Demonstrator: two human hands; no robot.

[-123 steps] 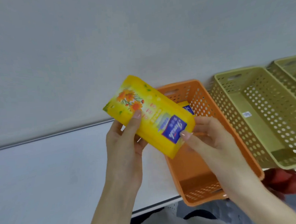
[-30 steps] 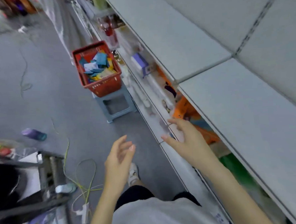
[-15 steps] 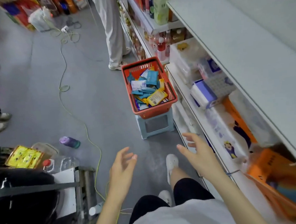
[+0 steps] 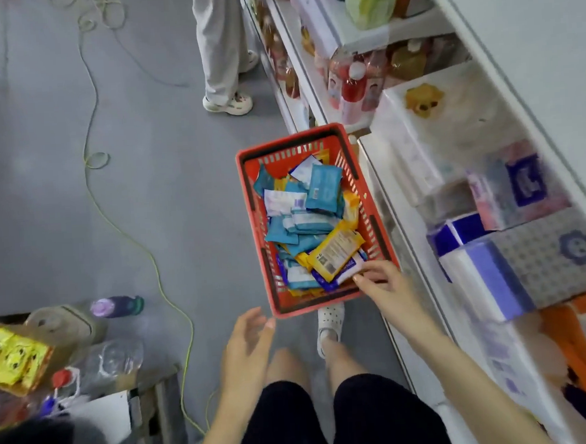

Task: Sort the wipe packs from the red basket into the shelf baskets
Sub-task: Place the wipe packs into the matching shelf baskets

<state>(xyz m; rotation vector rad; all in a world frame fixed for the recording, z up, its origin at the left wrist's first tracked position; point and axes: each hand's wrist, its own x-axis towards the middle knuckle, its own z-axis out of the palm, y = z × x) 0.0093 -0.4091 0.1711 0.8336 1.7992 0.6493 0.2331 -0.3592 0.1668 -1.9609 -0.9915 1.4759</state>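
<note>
The red basket (image 4: 249, 197) stands on the floor beside the shelf, just ahead of my feet. It holds several wipe packs: teal ones (image 4: 323, 187), white ones, and a yellow pack (image 4: 336, 251) lying on top near the front. My right hand (image 4: 388, 288) reaches over the basket's near right corner. Its fingertips touch a white-and-purple pack (image 4: 343, 274) just under the yellow one. My left hand (image 4: 248, 348) hovers with spread fingers in front of the basket's near edge and holds nothing. The shelf baskets are out of view.
Shelves on the right carry tissue packs (image 4: 522, 187) and drink bottles (image 4: 352, 84). Another person's legs (image 4: 219, 54) stand beyond the basket. A yellow-green cable (image 4: 127, 232) snakes over the grey floor. A purple bottle (image 4: 116, 306) and a cluttered cart (image 4: 12, 359) are at the lower left.
I have turned from the shelf baskets and closed in on the red basket. My right hand has moved forward into its near corner; my left hand has come up to its front edge.
</note>
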